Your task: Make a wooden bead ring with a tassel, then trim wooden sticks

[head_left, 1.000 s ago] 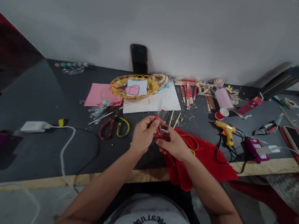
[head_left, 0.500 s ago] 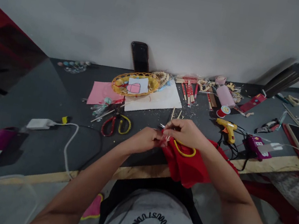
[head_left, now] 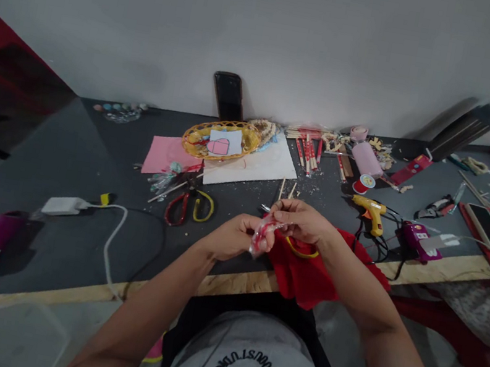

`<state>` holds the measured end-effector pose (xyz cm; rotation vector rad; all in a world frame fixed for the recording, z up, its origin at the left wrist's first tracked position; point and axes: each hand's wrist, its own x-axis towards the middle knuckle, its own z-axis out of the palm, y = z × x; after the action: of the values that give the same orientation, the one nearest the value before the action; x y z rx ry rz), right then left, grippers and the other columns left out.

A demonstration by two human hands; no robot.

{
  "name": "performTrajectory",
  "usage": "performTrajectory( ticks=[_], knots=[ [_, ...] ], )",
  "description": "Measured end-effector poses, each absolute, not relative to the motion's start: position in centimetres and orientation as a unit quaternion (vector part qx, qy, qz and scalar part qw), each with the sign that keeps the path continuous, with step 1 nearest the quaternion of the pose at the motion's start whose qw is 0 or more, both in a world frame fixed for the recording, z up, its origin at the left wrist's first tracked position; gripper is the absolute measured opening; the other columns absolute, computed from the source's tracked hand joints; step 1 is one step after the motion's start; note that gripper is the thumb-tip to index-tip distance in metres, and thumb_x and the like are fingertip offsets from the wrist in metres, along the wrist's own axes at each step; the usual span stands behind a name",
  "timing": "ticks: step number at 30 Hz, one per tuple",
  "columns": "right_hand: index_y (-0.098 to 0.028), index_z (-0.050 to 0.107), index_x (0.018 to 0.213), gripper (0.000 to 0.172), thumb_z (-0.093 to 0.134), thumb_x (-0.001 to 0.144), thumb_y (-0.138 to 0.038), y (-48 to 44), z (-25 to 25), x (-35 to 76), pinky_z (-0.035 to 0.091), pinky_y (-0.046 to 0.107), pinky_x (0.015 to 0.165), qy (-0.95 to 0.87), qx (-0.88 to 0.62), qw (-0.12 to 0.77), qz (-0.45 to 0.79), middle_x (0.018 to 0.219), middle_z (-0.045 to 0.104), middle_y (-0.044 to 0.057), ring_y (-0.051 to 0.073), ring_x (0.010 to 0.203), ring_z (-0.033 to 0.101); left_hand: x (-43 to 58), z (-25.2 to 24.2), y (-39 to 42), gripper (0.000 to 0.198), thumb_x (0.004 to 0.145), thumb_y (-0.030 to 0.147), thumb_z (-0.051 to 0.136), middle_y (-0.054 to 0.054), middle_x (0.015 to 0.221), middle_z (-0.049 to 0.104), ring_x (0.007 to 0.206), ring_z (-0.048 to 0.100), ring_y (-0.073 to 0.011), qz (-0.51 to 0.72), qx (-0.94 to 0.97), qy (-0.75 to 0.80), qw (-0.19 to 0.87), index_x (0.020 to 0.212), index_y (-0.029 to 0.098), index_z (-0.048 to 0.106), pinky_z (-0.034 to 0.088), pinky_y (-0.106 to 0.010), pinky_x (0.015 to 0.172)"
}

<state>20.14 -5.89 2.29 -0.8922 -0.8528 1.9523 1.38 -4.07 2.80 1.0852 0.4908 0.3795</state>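
Observation:
My left hand [head_left: 239,236] pinches a small clear plastic bag [head_left: 259,236] with something red inside, too small to name. The fingers of my right hand [head_left: 299,221] are closed on the bag's other end. Both hands are above the table's front edge. Under my right hand and forearm lies a red cloth [head_left: 300,274], hanging over the edge. A yellow-handled tool [head_left: 303,253] rests on this cloth, partly hidden by my hand. Left of my hands, scissors [head_left: 190,202] with one red and one yellow handle lie on the table.
Behind the hands are a yellow woven basket [head_left: 185,145], a white board [head_left: 265,174] and pink paper [head_left: 159,160]. A yellow glue gun [head_left: 371,214], a red thread spool [head_left: 364,183] and a purple power block [head_left: 421,238] sit to the right. A white cable [head_left: 110,242] crosses the left side.
The clear bag is now plainly visible between my hands, raised off the red cloth. My left hand has turned slightly, and my right hand has moved a little lower.

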Motion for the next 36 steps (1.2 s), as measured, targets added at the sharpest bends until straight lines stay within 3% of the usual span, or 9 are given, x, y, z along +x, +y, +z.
performTrajectory(
  ticks=[4,8,11,15,19,22,24,30,36],
  knots=[
    [-0.017,0.061,0.078,0.036,0.086,0.063,-0.039,-6.5,1.1,19.1,0.038,0.016,0.046,-0.308,-0.394,0.480,0.721,0.065,0.062,-0.004,0.005,0.050,0.048,2.5,2.9,-3.7,0.027,0.057,0.026,0.088,0.001,0.063,0.058,0.047,0.038,-0.0022,0.341,0.355,0.303,0.816,0.064,0.012,0.066,0.025,-0.016,0.042],
    [-0.020,0.065,0.082,0.025,0.074,0.075,-0.042,-6.9,-0.2,17.6,0.044,0.022,0.056,-0.434,-0.502,0.561,0.496,0.071,0.065,-0.002,0.009,0.057,0.054,3.7,1.7,-3.5,0.033,0.047,0.024,0.090,0.002,0.063,0.059,0.051,0.044,-0.0039,0.427,0.289,0.366,0.775,0.068,0.012,0.067,0.030,-0.015,0.044],
    [-0.019,0.068,0.086,0.019,0.065,0.082,-0.037,-7.0,-0.4,17.1,0.046,0.025,0.065,-0.530,-0.558,0.535,0.349,0.076,0.066,-0.001,0.013,0.069,0.058,4.1,0.9,-3.3,0.037,0.045,0.030,0.090,0.001,0.067,0.062,0.056,0.049,-0.0063,0.447,0.310,0.392,0.742,0.070,0.013,0.068,0.036,-0.017,0.048],
    [-0.018,0.069,0.083,0.023,0.058,0.085,-0.038,-7.2,-0.2,16.7,0.043,0.026,0.066,-0.572,-0.572,0.498,0.312,0.072,0.063,0.000,0.014,0.068,0.056,3.5,-0.1,-2.9,0.037,0.058,0.041,0.083,-0.002,0.076,0.067,0.061,0.052,-0.0098,0.437,0.402,0.428,0.682,0.080,0.015,0.069,0.039,-0.019,0.052],
    [-0.018,0.068,0.083,0.027,0.066,0.080,-0.045,-6.8,-0.2,15.8,0.042,0.025,0.066,-0.591,-0.552,0.484,0.335,0.074,0.062,0.000,0.014,0.069,0.054,2.0,-0.8,-2.2,0.021,0.080,0.036,0.062,-0.004,0.080,0.066,0.069,0.055,-0.0148,0.439,0.593,0.468,0.487,0.087,0.017,0.067,0.043,-0.025,0.064],
    [-0.019,0.067,0.085,0.027,0.066,0.081,-0.046,-5.8,-0.1,14.9,0.042,0.025,0.066,-0.583,-0.547,0.489,0.348,0.078,0.064,0.000,0.014,0.070,0.054,0.8,-0.5,-2.0,0.012,0.082,0.023,0.056,-0.006,0.088,0.067,0.084,0.059,-0.0195,0.423,0.705,0.478,0.310,0.089,0.019,0.066,0.045,-0.030,0.080],
    [-0.019,0.065,0.084,0.024,0.057,0.088,-0.041,-5.0,0.2,14.4,0.041,0.025,0.066,-0.588,-0.542,0.493,0.342,0.077,0.063,0.000,0.014,0.069,0.054,0.1,0.1,-2.0,0.013,0.084,0.024,0.055,-0.007,0.092,0.068,0.089,0.060,-0.0202,0.418,0.719,0.482,0.275,0.090,0.019,0.066,0.044,-0.030,0.084],
    [-0.021,0.058,0.078,0.019,0.047,0.089,-0.032,-3.3,1.2,13.2,0.040,0.027,0.070,-0.666,-0.543,0.451,0.239,0.076,0.060,0.002,0.016,0.073,0.054,-1.0,1.2,-1.4,0.023,0.077,0.039,0.069,-0.001,0.076,0.066,0.070,0.057,-0.0141,0.481,0.545,0.471,0.500,0.084,0.018,0.067,0.044,-0.023,0.065],
    [-0.022,0.055,0.076,0.015,0.049,0.087,-0.029,-1.5,0.5,11.9,0.039,0.026,0.065,-0.665,-0.587,0.400,0.230,0.070,0.059,0.001,0.015,0.065,0.051,-2.8,1.7,-0.6,0.032,0.059,0.030,0.085,0.001,0.073,0.060,0.066,0.054,-0.0112,0.429,0.299,0.389,0.759,0.077,0.016,0.063,0.045,-0.022,0.059]
  ],
)
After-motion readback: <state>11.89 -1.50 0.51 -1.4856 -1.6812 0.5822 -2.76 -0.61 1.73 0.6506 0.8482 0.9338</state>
